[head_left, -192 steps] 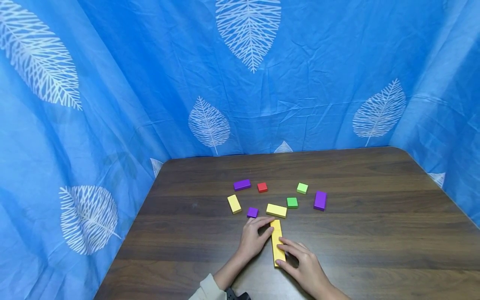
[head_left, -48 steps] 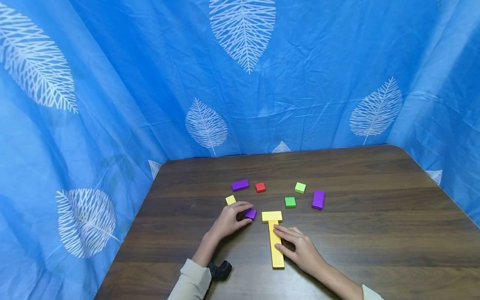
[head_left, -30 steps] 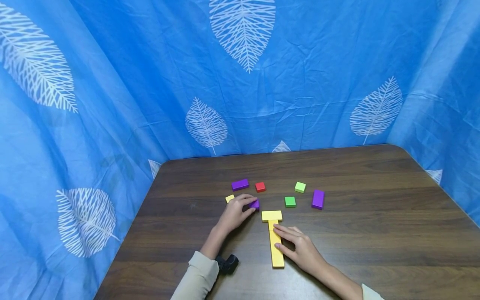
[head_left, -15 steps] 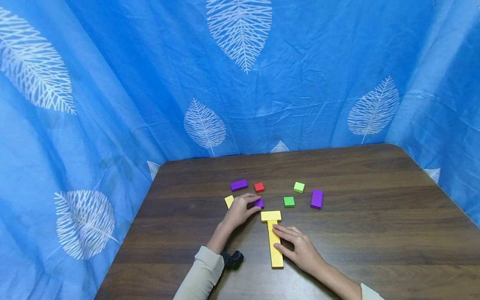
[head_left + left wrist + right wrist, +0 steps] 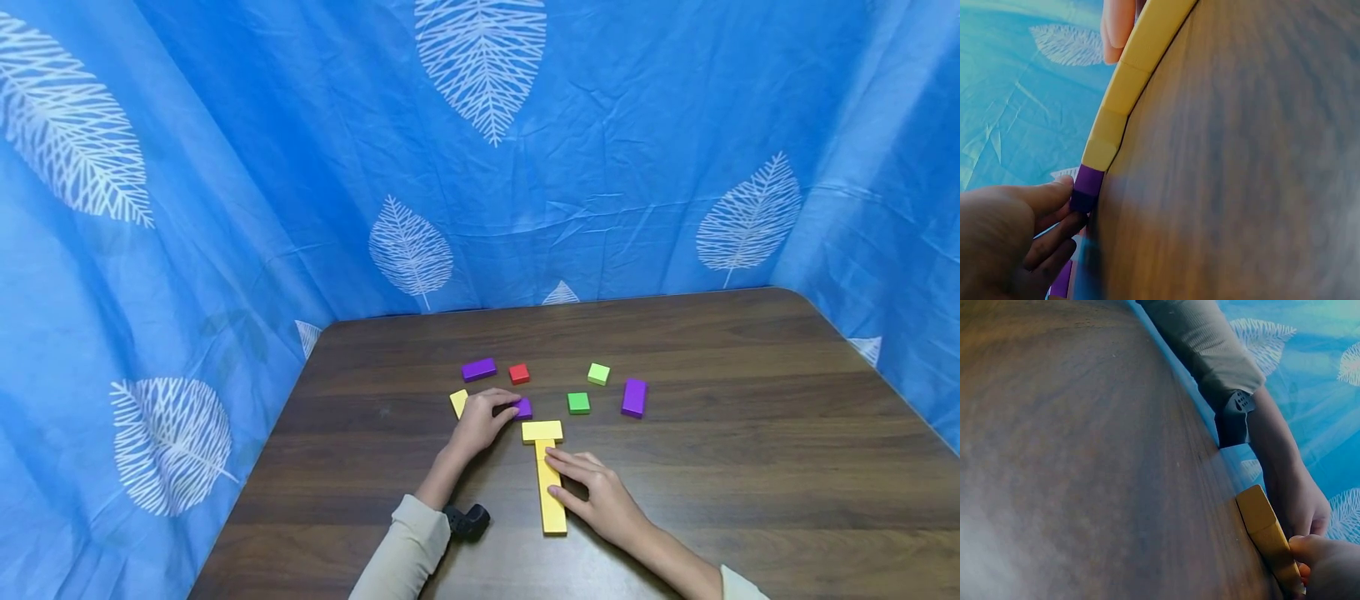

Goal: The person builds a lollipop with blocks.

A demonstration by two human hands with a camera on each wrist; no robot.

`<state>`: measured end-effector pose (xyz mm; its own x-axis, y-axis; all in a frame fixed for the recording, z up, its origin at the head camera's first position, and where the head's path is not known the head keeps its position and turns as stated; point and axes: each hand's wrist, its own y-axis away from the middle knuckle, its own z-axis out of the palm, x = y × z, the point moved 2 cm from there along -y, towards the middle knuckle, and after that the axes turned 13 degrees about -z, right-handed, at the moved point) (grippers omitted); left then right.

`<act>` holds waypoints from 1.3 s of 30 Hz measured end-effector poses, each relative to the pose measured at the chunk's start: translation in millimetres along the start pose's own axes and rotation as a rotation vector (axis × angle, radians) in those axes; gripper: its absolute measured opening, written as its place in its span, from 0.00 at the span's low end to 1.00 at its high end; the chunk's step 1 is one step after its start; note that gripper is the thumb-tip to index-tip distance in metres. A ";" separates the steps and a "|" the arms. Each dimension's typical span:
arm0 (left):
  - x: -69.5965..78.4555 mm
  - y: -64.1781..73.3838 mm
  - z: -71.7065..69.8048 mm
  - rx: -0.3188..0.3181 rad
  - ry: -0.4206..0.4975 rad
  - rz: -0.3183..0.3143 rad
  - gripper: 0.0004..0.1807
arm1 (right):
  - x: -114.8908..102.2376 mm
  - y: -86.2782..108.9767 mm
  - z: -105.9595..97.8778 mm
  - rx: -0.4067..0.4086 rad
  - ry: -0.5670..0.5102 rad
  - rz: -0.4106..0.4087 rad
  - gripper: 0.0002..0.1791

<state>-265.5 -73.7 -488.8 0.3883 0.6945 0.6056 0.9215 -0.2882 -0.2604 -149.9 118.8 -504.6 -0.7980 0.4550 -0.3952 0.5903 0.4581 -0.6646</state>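
Note:
In the head view, my left hand (image 5: 478, 425) pinches a small purple block (image 5: 523, 408) between thumb and fingertips, just beyond the left end of a yellow crosswise block (image 5: 542, 432). The left wrist view shows this purple block (image 5: 1087, 187) close against the yellow blocks (image 5: 1129, 81), thumb on one side and fingers on the other. A row of yellow blocks (image 5: 552, 508) runs from the crosswise block toward the person, forming a T. My right hand (image 5: 600, 496) rests its fingertips and thumb on that row, fingers fairly straight.
Behind the T lie a purple block (image 5: 478, 370), a red block (image 5: 519, 374), a light green block (image 5: 598, 373), a green block (image 5: 578, 403) and a purple block (image 5: 633, 398). A yellow block (image 5: 458, 402) is partly behind the left hand. A blue curtain (image 5: 637, 125) hangs behind the table.
The yellow crosswise block now lies against the row's far end. My left hand left the row, took the small purple block and shifted it right and away. My right hand stays on the row.

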 end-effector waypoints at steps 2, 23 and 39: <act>1.3 0.4 1.2 -0.006 0.009 0.010 0.11 | 0.1 0.0 0.0 -0.002 0.000 0.001 0.21; 5.7 3.5 4.2 -0.080 0.013 -0.016 0.13 | -0.1 1.2 1.2 0.009 0.006 -0.003 0.21; 5.6 4.9 4.8 -0.093 0.001 0.004 0.13 | 0.2 1.4 1.9 0.005 0.005 0.005 0.21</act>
<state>-258.8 -68.1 -490.3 0.3917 0.6924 0.6059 0.9166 -0.3507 -0.1918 -149.4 118.1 -506.8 -0.7948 0.4607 -0.3951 0.5932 0.4524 -0.6659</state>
